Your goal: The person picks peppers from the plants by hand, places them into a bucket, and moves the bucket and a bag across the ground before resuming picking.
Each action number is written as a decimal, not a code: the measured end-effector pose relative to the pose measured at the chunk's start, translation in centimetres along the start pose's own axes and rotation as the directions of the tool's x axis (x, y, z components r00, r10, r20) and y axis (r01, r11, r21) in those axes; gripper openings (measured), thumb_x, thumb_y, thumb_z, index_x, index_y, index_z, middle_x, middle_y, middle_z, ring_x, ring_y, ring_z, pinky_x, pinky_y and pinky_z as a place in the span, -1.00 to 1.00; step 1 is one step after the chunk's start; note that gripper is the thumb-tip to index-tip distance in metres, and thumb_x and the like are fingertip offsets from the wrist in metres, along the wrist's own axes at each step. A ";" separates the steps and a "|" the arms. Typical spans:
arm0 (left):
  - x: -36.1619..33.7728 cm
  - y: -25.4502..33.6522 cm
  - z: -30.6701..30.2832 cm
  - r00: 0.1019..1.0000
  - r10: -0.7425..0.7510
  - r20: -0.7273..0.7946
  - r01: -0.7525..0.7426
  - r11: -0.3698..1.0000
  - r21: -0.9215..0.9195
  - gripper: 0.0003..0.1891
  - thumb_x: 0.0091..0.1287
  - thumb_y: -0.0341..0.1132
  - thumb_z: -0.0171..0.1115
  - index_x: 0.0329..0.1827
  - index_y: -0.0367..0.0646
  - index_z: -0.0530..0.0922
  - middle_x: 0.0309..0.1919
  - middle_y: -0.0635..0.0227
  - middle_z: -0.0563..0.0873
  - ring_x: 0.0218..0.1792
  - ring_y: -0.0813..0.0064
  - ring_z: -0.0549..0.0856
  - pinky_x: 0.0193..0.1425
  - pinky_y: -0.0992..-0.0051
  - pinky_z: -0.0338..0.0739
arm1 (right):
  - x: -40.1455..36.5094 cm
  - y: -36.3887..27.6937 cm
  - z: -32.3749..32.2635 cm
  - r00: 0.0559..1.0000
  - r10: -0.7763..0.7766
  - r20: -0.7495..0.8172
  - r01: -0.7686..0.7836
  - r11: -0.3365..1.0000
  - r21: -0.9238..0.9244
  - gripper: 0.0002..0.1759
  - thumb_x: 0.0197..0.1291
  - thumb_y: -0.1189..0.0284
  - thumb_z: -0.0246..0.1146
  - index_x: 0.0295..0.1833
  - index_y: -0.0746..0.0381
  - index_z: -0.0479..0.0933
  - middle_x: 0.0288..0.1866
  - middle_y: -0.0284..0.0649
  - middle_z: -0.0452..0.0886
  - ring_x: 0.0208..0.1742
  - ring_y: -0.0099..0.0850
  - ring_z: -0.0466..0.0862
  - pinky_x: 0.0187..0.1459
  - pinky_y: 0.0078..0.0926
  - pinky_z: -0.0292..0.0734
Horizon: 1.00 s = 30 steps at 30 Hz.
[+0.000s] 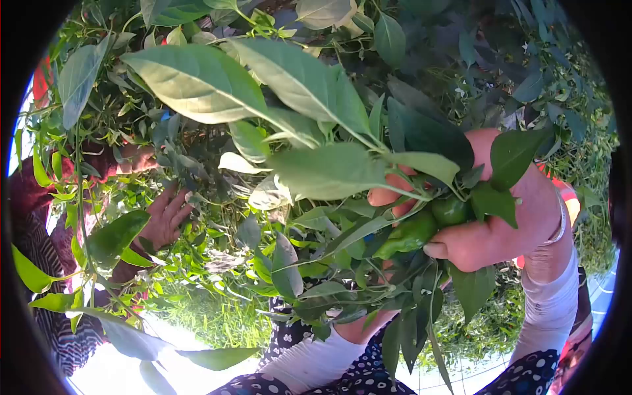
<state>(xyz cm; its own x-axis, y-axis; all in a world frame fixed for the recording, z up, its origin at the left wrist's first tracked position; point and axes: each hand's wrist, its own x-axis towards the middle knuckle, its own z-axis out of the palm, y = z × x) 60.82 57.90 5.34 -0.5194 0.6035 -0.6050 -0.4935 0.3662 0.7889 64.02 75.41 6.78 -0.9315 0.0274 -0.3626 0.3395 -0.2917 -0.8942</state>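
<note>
On the right, my right hand (487, 224) is closed round green peppers (411, 236), its thumb pressed along their lower side. Leafy pepper stems surround the fruit, and large leaves (329, 172) cross in front of some fingertips. My left wrist (362, 327) comes up from the lower middle in a white sleeve, below the peppers. Foliage hides most of my left hand, so its fingers and anything in them cannot be made out.
At the left, another person's hand (168, 217) is among the plants, with a maroon sleeve (95, 164) and a second hand (136, 158) above it. Dense foliage fills the upper view. Leafy branches hang at the lower left. Bright ground shows below.
</note>
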 end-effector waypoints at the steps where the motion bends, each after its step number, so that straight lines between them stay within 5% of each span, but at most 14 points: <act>1: -0.1 0.1 0.5 1.000 0.005 0.010 -0.005 1.000 0.014 -0.87 0.14 -0.31 0.20 -0.37 -0.18 0.53 -0.44 0.35 0.57 -0.27 0.51 0.54 -0.15 0.45 0.42 | -0.1 -0.5 0.1 0.995 -0.002 -0.095 0.009 0.997 0.078 -0.49 -0.27 0.64 0.22 -0.03 0.38 0.49 -0.28 -0.15 0.62 -0.38 -0.45 0.59 -0.37 -0.58 0.49; 3: 0.0 -0.1 0.8 0.999 0.024 0.030 -0.026 0.999 0.044 -0.88 0.14 -0.32 0.20 -0.36 -0.18 0.52 -0.44 0.36 0.57 -0.28 0.51 0.54 -0.16 0.46 0.42 | -0.7 -1.1 0.3 0.959 -0.005 -0.283 0.071 0.972 0.222 -0.48 -0.28 0.68 0.19 -0.02 0.38 0.46 -0.18 -0.11 0.62 -0.30 -0.39 0.61 -0.32 -0.57 0.54; 4: -0.1 -0.6 1.4 0.999 0.025 0.030 -0.027 0.998 0.050 -0.88 0.14 -0.33 0.21 -0.36 -0.18 0.52 -0.44 0.36 0.57 -0.29 0.52 0.54 -0.17 0.47 0.43 | -0.8 -1.5 0.3 0.924 0.187 -0.333 -0.021 0.895 0.445 -0.46 -0.26 0.63 0.21 0.01 0.37 0.42 -0.18 -0.08 0.60 -0.32 -0.39 0.60 -0.35 -0.54 0.53; 7: 0.0 0.0 1.8 0.999 0.011 0.038 -0.013 0.998 0.057 -0.89 0.13 -0.35 0.21 -0.35 -0.19 0.52 -0.44 0.36 0.57 -0.30 0.53 0.55 -0.18 0.48 0.43 | -2.2 -0.2 -0.7 0.883 0.257 -0.393 -0.028 0.865 0.501 -0.43 -0.13 0.43 0.24 0.09 0.33 0.35 -0.24 -0.15 0.54 -0.49 -0.50 0.51 -0.48 -0.57 0.42; 9: 0.7 2.4 0.9 0.981 -0.168 0.095 0.162 0.985 0.065 -0.82 0.16 -0.27 0.17 -0.33 -0.21 0.48 -0.38 0.32 0.55 -0.22 0.49 0.53 -0.15 0.45 0.43 | -2.8 0.4 -2.6 0.861 0.039 -0.507 0.388 0.595 0.704 -0.46 0.01 0.30 0.18 0.08 0.40 0.34 -0.28 -0.26 0.43 -0.55 -0.62 0.36 -0.45 -0.63 0.26; 12: 0.8 1.3 0.7 0.997 0.007 -0.070 -0.025 0.964 -0.264 -0.55 0.10 -0.18 0.29 -0.02 -0.25 0.45 -0.11 0.18 0.55 -0.09 0.42 0.53 -0.02 0.42 0.44 | -6.6 0.0 -6.2 0.709 -0.102 -0.698 0.671 0.402 0.623 -0.47 0.09 0.24 0.12 0.05 0.45 0.35 -0.29 -0.30 0.37 -0.52 -0.69 0.30 -0.37 -0.61 0.17; 14: 1.3 3.1 0.6 0.985 0.003 -0.175 -0.057 0.950 -0.306 -0.17 0.03 0.07 0.33 0.23 -0.29 0.20 0.13 0.08 0.39 0.16 0.30 0.41 0.18 0.31 0.38 | -8.3 1.3 -6.1 0.554 -0.053 -0.831 0.653 0.646 0.395 -0.50 0.07 0.27 0.12 0.01 0.45 0.38 -0.21 -0.10 0.54 -0.51 -0.59 0.38 -0.41 -0.60 0.30; 17: 0.7 2.0 0.7 0.931 0.119 -0.344 -0.192 0.963 -0.188 0.16 -0.22 0.19 0.47 0.37 -0.17 0.00 0.22 0.17 0.29 0.17 0.29 0.40 0.12 0.35 0.41 | -9.5 3.3 -1.4 0.355 0.191 -0.915 0.316 0.896 0.310 -0.51 -0.04 0.35 0.22 0.03 0.37 0.42 -0.22 -0.17 0.59 -0.39 -0.54 0.52 -0.37 -0.63 0.40; 19: 0.9 0.7 1.7 0.920 0.211 -0.330 -0.269 0.953 -0.138 0.25 -0.27 0.16 0.52 0.42 -0.12 -0.11 0.23 0.21 0.26 0.18 0.29 0.39 -0.01 0.44 0.47 | -11.2 5.8 0.6 0.369 0.270 -0.889 0.409 0.812 0.416 -0.54 -0.07 0.45 0.23 0.04 0.32 0.45 -0.22 -0.21 0.60 -0.32 -0.53 0.56 -0.37 -0.64 0.44; 21: 0.4 -0.3 3.0 0.938 0.327 -0.115 -0.327 0.945 0.015 -0.16 0.14 0.07 0.24 0.37 -0.14 0.08 0.24 0.17 0.31 0.21 0.24 0.37 0.03 0.47 0.43 | -12.9 8.4 2.5 0.357 0.316 -0.879 0.428 0.781 0.455 -0.58 -0.05 0.51 0.20 0.02 0.32 0.45 -0.21 -0.24 0.60 -0.33 -0.54 0.55 -0.37 -0.61 0.45; 24: -0.8 -2.3 3.9 0.973 -0.166 0.159 0.153 0.984 0.090 -0.04 0.03 -0.03 0.37 0.40 -0.21 0.01 0.19 0.08 0.35 0.22 0.25 0.36 0.09 0.44 0.38 | -14.2 11.7 5.8 0.332 0.435 -0.837 0.381 0.749 0.541 -0.63 -0.06 0.59 0.20 -0.04 0.34 0.48 -0.23 -0.28 0.58 -0.35 -0.56 0.52 -0.34 -0.60 0.44; 26: -1.6 -3.4 5.0 0.777 -0.472 0.417 0.374 0.878 0.297 -0.11 -0.02 -0.16 0.39 0.35 -0.25 0.10 0.14 0.13 0.41 0.15 0.25 0.44 0.17 0.34 0.33 | -15.2 12.8 7.8 0.386 0.525 -0.758 0.327 0.691 0.645 -0.65 -0.06 0.59 0.21 -0.06 0.36 0.48 -0.22 -0.28 0.58 -0.31 -0.55 0.54 -0.28 -0.57 0.46; 27: -1.7 -4.3 5.5 0.762 -0.388 0.519 0.163 0.890 0.426 -0.09 -0.07 -0.20 0.40 0.34 -0.27 0.11 0.10 0.16 0.45 0.11 0.31 0.48 0.15 0.35 0.33 | -15.2 13.2 8.8 0.446 0.512 -0.734 0.204 0.740 0.641 -0.66 -0.05 0.55 0.23 -0.07 0.36 0.48 -0.25 -0.28 0.59 -0.27 -0.55 0.55 -0.24 -0.55 0.46; 30: -2.9 -5.3 6.4 0.791 -0.420 0.445 0.132 0.828 0.546 -0.12 -0.13 -0.22 0.42 0.31 -0.22 0.19 -0.04 0.22 0.56 -0.02 0.41 0.54 0.05 0.41 0.40 | -16.3 15.1 11.3 0.606 0.455 -0.652 -0.014 0.826 0.564 -0.65 -0.06 0.49 0.28 -0.09 0.34 0.49 -0.29 -0.24 0.61 -0.26 -0.53 0.57 -0.20 -0.51 0.47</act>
<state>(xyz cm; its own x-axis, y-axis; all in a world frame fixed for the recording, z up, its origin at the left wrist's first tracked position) 69.41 58.73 3.57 0.1064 0.6390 -0.7618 -0.0963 0.7692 0.6318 82.85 59.81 2.19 -0.3254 0.5069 -0.7982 0.2198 -0.7805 -0.5853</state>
